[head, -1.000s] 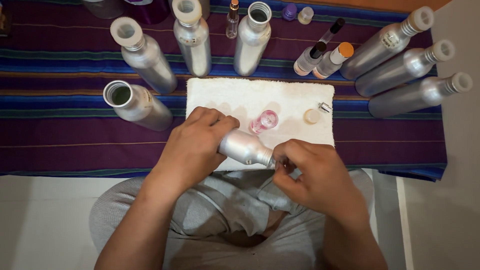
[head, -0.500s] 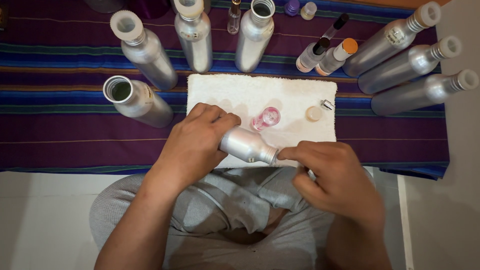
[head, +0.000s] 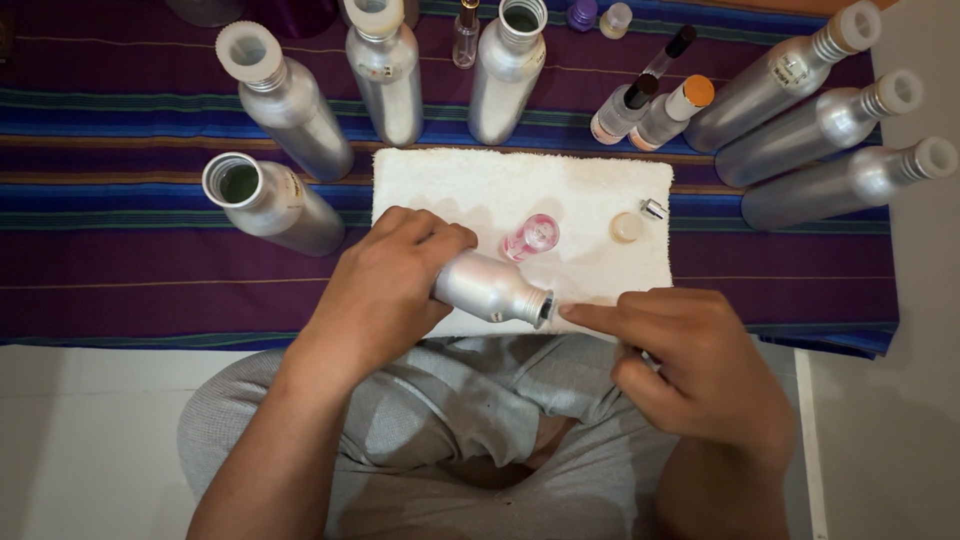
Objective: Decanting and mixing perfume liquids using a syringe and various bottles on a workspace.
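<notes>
My left hand [head: 385, 290] grips a small silver metal bottle [head: 490, 288], held tilted over the near edge of a white towel [head: 470, 180], its open mouth pointing right. My right hand [head: 690, 360] is just right of the mouth. Its forefinger points at the opening, and its other fingers curl around a small cap that is mostly hidden. On the towel beyond the bottle stand a small pink glass bottle [head: 532, 235], a round pale cap [head: 627, 227] and a tiny silver fitting [head: 652, 209].
A purple striped cloth [head: 150, 270] covers the surface. An open silver bottle [head: 265, 200] stands to the left, with three more [head: 385, 65] behind the towel. Three capped silver bottles [head: 810, 130] lean at the right, beside small vials [head: 650, 105]. My lap is below.
My right hand was at the bottle's neck and has drawn away to the right. The threaded neck and open mouth now show. My left hand has kept hold of the bottle.
</notes>
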